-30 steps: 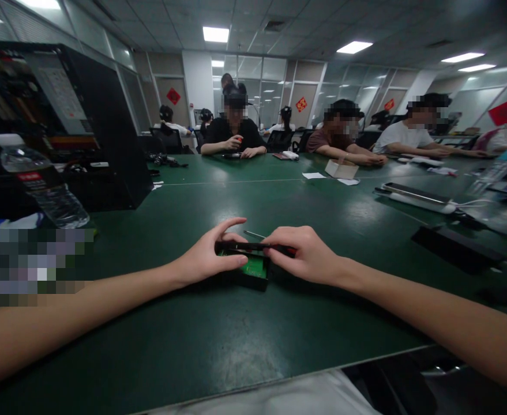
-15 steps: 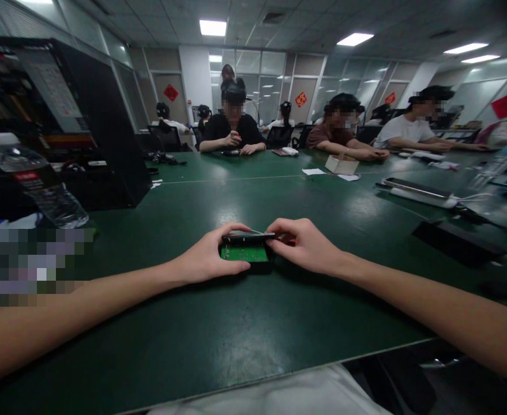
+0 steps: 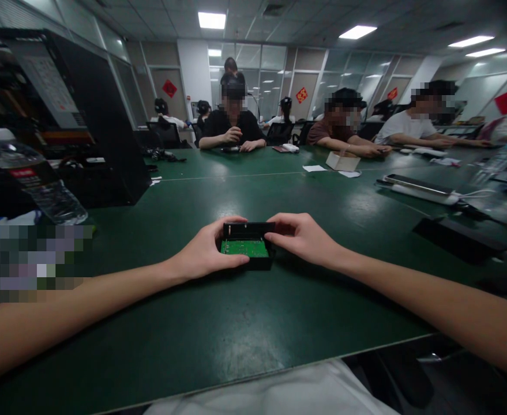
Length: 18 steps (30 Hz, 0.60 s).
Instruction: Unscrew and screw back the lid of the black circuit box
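Note:
A small black case (image 3: 260,264) rests on the green table in front of me, with a green circuit board (image 3: 245,248) inside it. My left hand (image 3: 205,248) grips the case at its left side, thumb along the near edge and fingers behind. A black cover (image 3: 248,229) stands tilted up at the far side of the case. My right hand (image 3: 303,237) pinches the right end of this cover between thumb and fingers. Whether the cover is joined to the case I cannot tell.
At the left, a plastic bottle (image 3: 37,176) stands before an opened black computer case (image 3: 93,115). A small box (image 3: 342,161) and white papers lie farther back. To the right are a white power strip (image 3: 421,190) and a black block (image 3: 461,239). Several people sit across the table.
The cover has swung up from lying nearly level over the board to standing steeper at the back. My right hand has turned with it; my left hand keeps its hold.

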{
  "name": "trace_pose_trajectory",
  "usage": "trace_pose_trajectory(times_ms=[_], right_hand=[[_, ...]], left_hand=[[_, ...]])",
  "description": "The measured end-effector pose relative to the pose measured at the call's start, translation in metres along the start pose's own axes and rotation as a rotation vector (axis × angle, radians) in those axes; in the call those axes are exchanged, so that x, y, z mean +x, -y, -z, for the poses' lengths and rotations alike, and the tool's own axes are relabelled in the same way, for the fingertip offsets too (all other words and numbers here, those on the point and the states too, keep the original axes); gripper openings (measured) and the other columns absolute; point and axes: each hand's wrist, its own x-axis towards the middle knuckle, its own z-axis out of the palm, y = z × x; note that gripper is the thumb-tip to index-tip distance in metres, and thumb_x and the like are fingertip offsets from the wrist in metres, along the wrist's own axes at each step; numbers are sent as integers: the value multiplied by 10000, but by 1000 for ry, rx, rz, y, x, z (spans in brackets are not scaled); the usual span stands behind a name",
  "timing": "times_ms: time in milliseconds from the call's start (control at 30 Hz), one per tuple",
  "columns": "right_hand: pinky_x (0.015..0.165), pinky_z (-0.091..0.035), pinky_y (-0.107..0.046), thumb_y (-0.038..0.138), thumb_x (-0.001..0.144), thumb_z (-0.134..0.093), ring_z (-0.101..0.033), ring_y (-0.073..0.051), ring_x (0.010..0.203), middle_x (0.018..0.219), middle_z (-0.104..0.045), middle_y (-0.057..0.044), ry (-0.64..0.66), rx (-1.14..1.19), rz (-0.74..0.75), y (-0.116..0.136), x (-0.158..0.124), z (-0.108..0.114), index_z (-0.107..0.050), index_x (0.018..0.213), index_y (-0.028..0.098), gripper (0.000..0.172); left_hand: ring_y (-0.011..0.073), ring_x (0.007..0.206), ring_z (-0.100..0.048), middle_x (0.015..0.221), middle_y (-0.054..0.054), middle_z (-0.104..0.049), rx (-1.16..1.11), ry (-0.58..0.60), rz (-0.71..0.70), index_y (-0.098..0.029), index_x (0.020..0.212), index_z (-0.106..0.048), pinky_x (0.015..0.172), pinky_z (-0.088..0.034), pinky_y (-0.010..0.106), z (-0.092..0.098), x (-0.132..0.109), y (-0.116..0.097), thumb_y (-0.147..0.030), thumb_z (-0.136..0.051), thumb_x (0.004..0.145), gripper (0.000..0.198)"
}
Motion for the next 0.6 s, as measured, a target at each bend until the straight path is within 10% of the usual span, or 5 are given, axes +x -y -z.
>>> trace_pose_trajectory(times_ms=[600], right_hand=[[615,-462,-242,290,897,-642,-599,-126,660,748,-675,-10,4,-205,84,5,0,2,-708,942,152,160]], left_hand=[[278,1179,-646,1275,122,-648,-82,-31,58,-164,1435,-421,1011,-532,412,-6,-1,-3,-248,-866,702,862]])
